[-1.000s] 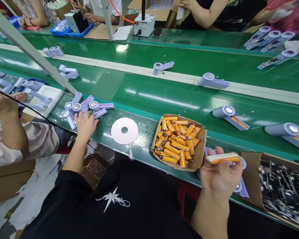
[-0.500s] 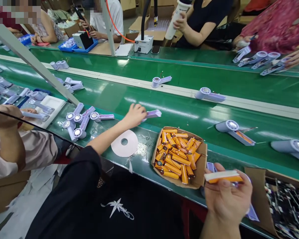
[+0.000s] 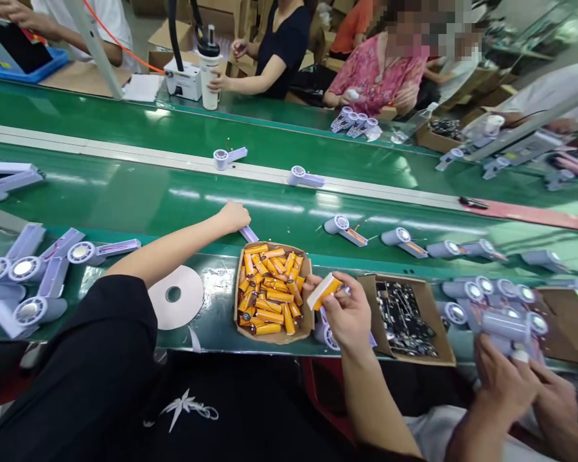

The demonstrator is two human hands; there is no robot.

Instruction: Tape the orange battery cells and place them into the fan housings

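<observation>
My left hand (image 3: 234, 217) is over the near side of the green belt, closed around the head end of a lavender handheld fan (image 3: 249, 235). Only the fan's handle shows, angled down towards the box of batteries; the hand covers the rest. My right hand (image 3: 350, 313) grips an orange battery (image 3: 328, 292) with a white strip along one side, held just right of the cardboard box (image 3: 273, 337). That box is full of orange cells (image 3: 275, 297). Another lavender fan (image 3: 328, 336) lies under my right hand, partly hidden.
A roll of white tape (image 3: 189, 296) lies flat left of the box. Several fans (image 3: 31, 312) rest at far left. A box of dark wired parts (image 3: 408, 319) stands at right, beside a co-worker's hands (image 3: 510, 378). More fans (image 3: 401, 237) sit on the belt (image 3: 139, 199).
The view has swung to the right. The fan in my left hand has turned from pointing right to pointing down towards the box. My right hand still holds the battery, now tilted more.
</observation>
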